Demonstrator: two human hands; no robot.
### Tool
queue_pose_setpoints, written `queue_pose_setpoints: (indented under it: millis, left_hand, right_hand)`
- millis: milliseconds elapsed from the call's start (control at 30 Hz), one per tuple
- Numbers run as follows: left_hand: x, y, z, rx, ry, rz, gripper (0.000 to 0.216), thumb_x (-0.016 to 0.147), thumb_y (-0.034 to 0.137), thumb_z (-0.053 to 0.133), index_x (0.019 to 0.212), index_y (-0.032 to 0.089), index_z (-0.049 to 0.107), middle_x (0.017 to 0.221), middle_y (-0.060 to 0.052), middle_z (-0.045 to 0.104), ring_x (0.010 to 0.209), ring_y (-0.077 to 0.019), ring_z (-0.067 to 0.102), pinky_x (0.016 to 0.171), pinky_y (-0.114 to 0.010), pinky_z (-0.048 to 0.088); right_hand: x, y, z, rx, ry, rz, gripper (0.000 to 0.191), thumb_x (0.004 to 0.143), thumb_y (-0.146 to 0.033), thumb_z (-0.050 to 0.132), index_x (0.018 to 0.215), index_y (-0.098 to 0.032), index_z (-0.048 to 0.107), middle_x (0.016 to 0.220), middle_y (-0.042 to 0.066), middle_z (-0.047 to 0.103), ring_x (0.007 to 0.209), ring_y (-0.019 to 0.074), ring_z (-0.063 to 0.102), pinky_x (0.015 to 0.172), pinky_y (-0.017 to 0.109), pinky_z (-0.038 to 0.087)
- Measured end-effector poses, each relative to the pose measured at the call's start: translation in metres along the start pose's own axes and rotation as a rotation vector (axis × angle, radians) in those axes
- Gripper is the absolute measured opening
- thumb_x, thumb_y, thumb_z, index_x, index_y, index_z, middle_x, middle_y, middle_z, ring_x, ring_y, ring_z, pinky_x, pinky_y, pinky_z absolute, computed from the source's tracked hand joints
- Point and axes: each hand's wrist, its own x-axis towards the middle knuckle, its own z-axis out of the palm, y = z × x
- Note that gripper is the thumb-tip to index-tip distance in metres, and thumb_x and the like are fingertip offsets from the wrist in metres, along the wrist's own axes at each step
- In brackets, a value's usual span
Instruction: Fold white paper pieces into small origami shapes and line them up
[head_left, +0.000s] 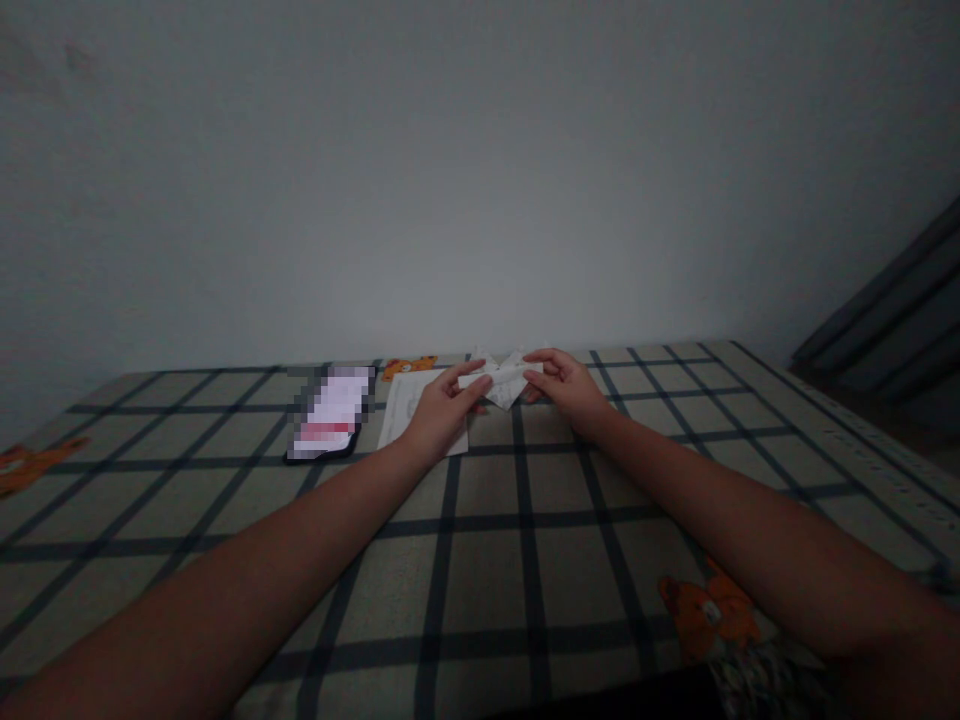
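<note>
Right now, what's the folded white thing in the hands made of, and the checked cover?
The folded white thing looks like matte paper: it holds sharp points. The checked cover seems matte fabric, since it lacks shine; possibly plastic, too dim to tell.

From here I see the widest lane on the surface (480,590) between the two forearms, running up to the folded paper (508,385), which spans the gap from my left hand (448,408) to my right hand (568,388). Left of that, the white sheet (400,410) lies partly under my left hand, with the phone (330,412) just beside it; I'd have little room between them. Rightward, beyond my right hand, I have open cloth. The wall (480,180) blocks me behind.
</note>
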Motion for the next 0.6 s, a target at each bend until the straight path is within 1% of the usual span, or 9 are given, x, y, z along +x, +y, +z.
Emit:
queue_pose_setpoints:
  millis: [67, 100, 200, 300, 433, 600]
  left_hand:
    - [0.0015, -0.0026, -0.0009, 0.006, -0.037, -0.037, 0.043, 0.074, 0.041, 0.066, 0.104, 0.011, 0.063, 0.093, -0.012, 0.067, 0.075, -0.0159, 0.063, 0.06, -0.025, 0.051]
    - [0.0019, -0.0033, -0.0012, 0.013, -0.052, -0.047, 0.041, 0.075, 0.042, 0.064, 0.101, 0.011, 0.064, 0.093, -0.012, 0.067, 0.075, -0.0161, 0.063, 0.06, -0.025, 0.051]
    - [0.0013, -0.0027, -0.001, 0.054, -0.069, -0.047, 0.04, 0.076, 0.043, 0.062, 0.099, 0.011, 0.063, 0.086, -0.01, 0.068, 0.07, -0.0154, 0.062, 0.059, -0.026, 0.051]
    - [-0.0002, -0.0001, 0.0002, 0.099, -0.038, -0.028, 0.036, 0.076, 0.043, 0.062, 0.094, 0.011, 0.063, 0.083, -0.009, 0.068, 0.067, -0.0144, 0.061, 0.058, -0.025, 0.049]
    - [0.0, 0.0006, 0.0002, 0.116, -0.043, 0.0, 0.032, 0.077, 0.041, 0.061, 0.09, 0.011, 0.063, 0.08, -0.007, 0.067, 0.066, -0.0132, 0.059, 0.057, -0.023, 0.046]
    - [0.0021, -0.0032, -0.0022, 0.113, -0.054, 0.011, 0.033, 0.076, 0.04, 0.062, 0.092, 0.011, 0.063, 0.081, -0.007, 0.066, 0.066, -0.0125, 0.057, 0.057, -0.023, 0.044]
  right_hand:
    - [0.0002, 0.001, 0.0001, 0.019, -0.021, -0.005, 0.034, 0.07, -0.033, 0.069, 0.097, -0.019, 0.054, 0.076, 0.0, 0.065, 0.059, 0.0102, 0.062, 0.053, 0.023, 0.053]
    - [0.0003, 0.0015, 0.0, 0.026, -0.026, -0.008, 0.035, 0.07, -0.033, 0.069, 0.098, -0.02, 0.053, 0.078, 0.0, 0.065, 0.06, 0.0104, 0.062, 0.053, 0.023, 0.053]
    - [0.0006, 0.0027, -0.0004, 0.034, -0.035, -0.014, 0.036, 0.071, -0.032, 0.068, 0.1, -0.02, 0.051, 0.083, 0.001, 0.066, 0.063, 0.0109, 0.063, 0.053, 0.023, 0.053]
    - [0.0007, 0.003, -0.0005, 0.032, -0.044, -0.009, 0.036, 0.072, -0.032, 0.067, 0.102, -0.021, 0.05, 0.085, 0.001, 0.066, 0.065, 0.0112, 0.063, 0.054, 0.023, 0.053]
    - [0.0005, 0.0016, 0.0005, 0.048, -0.035, 0.023, 0.036, 0.072, -0.032, 0.067, 0.102, -0.02, 0.05, 0.083, 0.002, 0.066, 0.065, 0.0114, 0.063, 0.053, 0.022, 0.053]
    - [-0.0003, 0.0, 0.0001, 0.063, -0.028, 0.055, 0.036, 0.072, -0.031, 0.066, 0.103, -0.019, 0.052, 0.08, 0.002, 0.066, 0.064, 0.0114, 0.064, 0.054, 0.022, 0.053]
